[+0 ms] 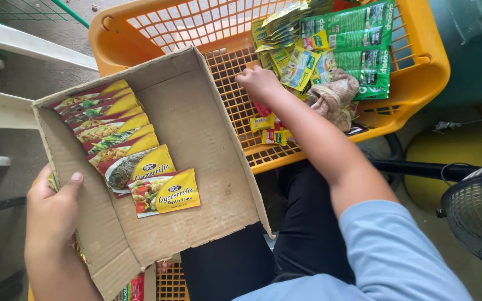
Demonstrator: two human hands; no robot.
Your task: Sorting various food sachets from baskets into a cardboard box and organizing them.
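You are holding the box point(196, 145) at left of frame with your left hand point(51, 214) clamped on its wall, a row of sachets point(121, 153) already filling it, while your right hand point(259, 82), fingers curled, is reaching into the basket point(419, 72) where more packets point(330, 47) are lying

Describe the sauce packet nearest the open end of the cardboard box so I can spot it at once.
Find the cardboard box that the left hand holds in front of the orange basket. A row of overlapping yellow and red packets runs along its floor. The one you want is the last packet, closest to the person: it alone shows its whole front, a yellow panel beside a picture of vegetables.
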